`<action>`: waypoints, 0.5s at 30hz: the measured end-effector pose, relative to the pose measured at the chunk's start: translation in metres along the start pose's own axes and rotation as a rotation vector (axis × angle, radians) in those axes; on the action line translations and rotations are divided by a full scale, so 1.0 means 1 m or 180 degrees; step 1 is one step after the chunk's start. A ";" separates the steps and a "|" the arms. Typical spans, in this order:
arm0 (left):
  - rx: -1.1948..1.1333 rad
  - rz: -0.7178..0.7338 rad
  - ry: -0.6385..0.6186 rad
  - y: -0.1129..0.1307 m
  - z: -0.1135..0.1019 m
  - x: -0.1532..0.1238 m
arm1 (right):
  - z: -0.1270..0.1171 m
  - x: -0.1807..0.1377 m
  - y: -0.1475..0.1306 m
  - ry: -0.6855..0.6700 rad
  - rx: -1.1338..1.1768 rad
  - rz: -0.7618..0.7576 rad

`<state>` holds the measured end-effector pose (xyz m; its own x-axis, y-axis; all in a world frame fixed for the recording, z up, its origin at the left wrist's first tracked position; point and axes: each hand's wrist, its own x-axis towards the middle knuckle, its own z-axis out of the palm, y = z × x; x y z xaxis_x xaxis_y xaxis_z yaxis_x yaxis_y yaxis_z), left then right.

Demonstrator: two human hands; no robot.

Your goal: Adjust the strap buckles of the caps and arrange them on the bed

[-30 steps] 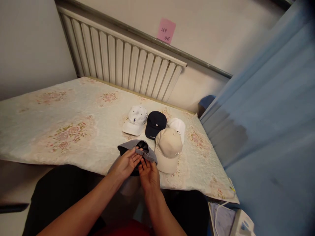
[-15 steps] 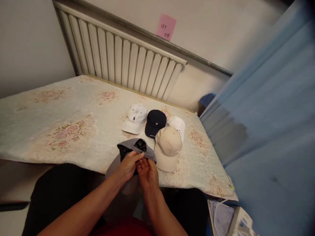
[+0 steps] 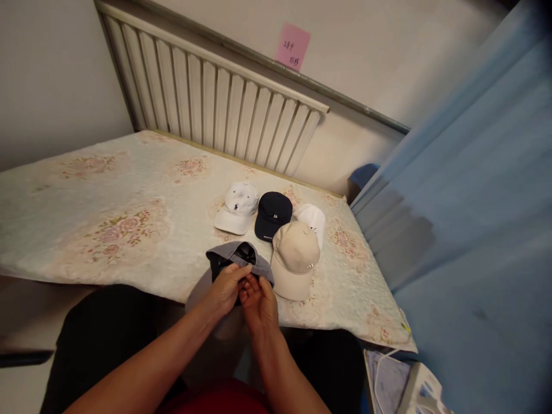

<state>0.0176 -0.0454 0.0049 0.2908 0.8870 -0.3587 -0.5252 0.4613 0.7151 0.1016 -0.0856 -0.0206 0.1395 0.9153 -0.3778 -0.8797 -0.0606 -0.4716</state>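
Both hands are on a grey baseball cap (image 3: 224, 251), whose back strap and dark inside face up at the near edge of the bed. My left hand (image 3: 227, 287) pinches the strap between thumb and fingers. My right hand (image 3: 259, 302), palm up, grips the strap's other side with curled fingers. Just right of the cap lies a beige cap (image 3: 296, 250), which overlaps a white cap (image 3: 311, 216) behind it. A navy cap (image 3: 273, 211) and another white cap (image 3: 238, 206) with a small dark emblem sit farther back. The grey cap's brim is partly hidden by my left forearm.
The caps lie on a bed with a floral cover (image 3: 129, 184). Behind it, a white radiator (image 3: 215, 98) runs along the wall beneath a pink note (image 3: 293, 46). A blue curtain (image 3: 466, 230) hangs at the right. A white object (image 3: 420, 388) stands low at the right.
Almost nothing differs. Both hands keep hold of the grey cap's strap with only a very slight shift, and the other caps stay where they were.
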 end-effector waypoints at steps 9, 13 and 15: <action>0.0128 -0.0015 -0.0045 0.000 -0.001 0.000 | 0.003 -0.006 -0.003 -0.0157 0.0018 0.0060; 0.0251 -0.0035 -0.0123 0.001 -0.001 -0.001 | 0.004 -0.009 -0.002 -0.0402 -0.0116 0.0028; 0.0315 -0.0047 -0.0120 0.001 -0.001 -0.001 | 0.004 -0.009 -0.002 -0.0431 -0.0204 0.0014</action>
<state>0.0158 -0.0461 0.0051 0.3286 0.8780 -0.3481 -0.4397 0.4684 0.7663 0.0999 -0.0915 -0.0130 0.0694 0.9601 -0.2709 -0.8488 -0.0859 -0.5216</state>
